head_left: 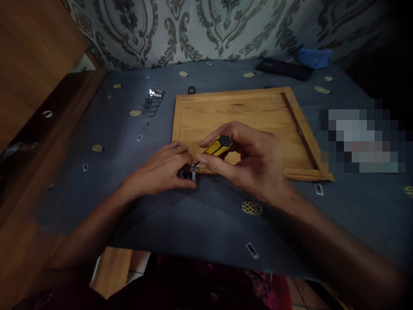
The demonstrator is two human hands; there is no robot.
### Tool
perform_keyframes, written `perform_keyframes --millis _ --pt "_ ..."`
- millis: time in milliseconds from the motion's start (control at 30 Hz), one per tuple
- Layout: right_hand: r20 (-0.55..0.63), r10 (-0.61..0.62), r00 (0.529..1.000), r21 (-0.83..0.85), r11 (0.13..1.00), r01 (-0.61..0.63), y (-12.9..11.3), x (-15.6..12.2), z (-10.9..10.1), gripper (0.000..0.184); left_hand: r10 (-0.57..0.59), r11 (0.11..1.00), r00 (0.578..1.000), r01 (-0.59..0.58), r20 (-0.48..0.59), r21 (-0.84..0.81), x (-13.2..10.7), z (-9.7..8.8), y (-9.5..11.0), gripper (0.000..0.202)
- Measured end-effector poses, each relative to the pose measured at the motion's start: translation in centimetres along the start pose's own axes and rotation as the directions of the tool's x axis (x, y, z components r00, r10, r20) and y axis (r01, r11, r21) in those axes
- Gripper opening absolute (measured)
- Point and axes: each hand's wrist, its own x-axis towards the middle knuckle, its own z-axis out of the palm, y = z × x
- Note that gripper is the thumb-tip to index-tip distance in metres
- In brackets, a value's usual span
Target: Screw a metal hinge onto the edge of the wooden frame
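A framed wooden panel (238, 116) with a recessed middle lies on the dark blue cloth. At its near left corner stands a small metal piece that looks like a cabinet hinge (194, 168). My left hand (164, 168) is closed around that corner and the hinge, its thumb beneath and fingers curled over the wood, partly hiding both. A yellow and black screwdriver (218, 146) is pinched between the thumb and fingers of my right hand (254, 157). It slants down to the left, with its tip at the hinge.
Several shiny metal parts (153, 101) lie beyond my left hand, with tiny dark bits, perhaps screws (145, 125), nearby. A black case (284, 69) and a blue cloth (314, 57) are at the back right. A wooden cabinet (32, 64) borders the left; a patterned curtain (206, 30) hangs behind.
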Motion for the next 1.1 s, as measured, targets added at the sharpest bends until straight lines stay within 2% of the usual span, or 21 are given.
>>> perform_keyframes --millis 133,300,400,567,867,1100 --pt "0.009 0.108 0.994 0.145 0.983 -0.108 -0.1 0.3 -0.1 0.03 0.0 1.0 1.0 0.0 -0.006 -0.005 -0.1 0.1 -0.1 0.036" --pt "0.189 0.135 0.973 0.266 0.946 -0.183 -0.4 1.0 -1.2 0.029 0.029 1.0 0.999 -0.03 -0.017 -0.005 -0.2 0.3 -0.4 0.036" --pt "0.245 0.138 0.96 0.286 0.935 -0.207 -0.2 1.1 -1.5 0.032 0.042 0.999 0.999 -0.043 -0.028 -0.017 -0.2 0.4 -0.5 0.036" --pt "0.178 0.123 0.976 0.224 0.961 -0.162 0.2 0.8 -1.3 0.038 0.027 1.0 1.0 -0.027 -0.009 -0.015 -0.1 0.3 -0.4 0.035" --pt "0.047 0.013 0.999 0.021 1.0 -0.014 0.0 0.4 -0.7 0.037 0.024 1.0 1.0 -0.024 -0.009 -0.008 -0.1 0.2 -0.3 0.035" --pt "0.019 -0.04 0.999 -0.028 0.999 0.04 0.0 0.2 -0.4 0.036 0.031 1.0 0.999 -0.031 -0.017 -0.001 -0.1 0.2 -0.4 0.035"
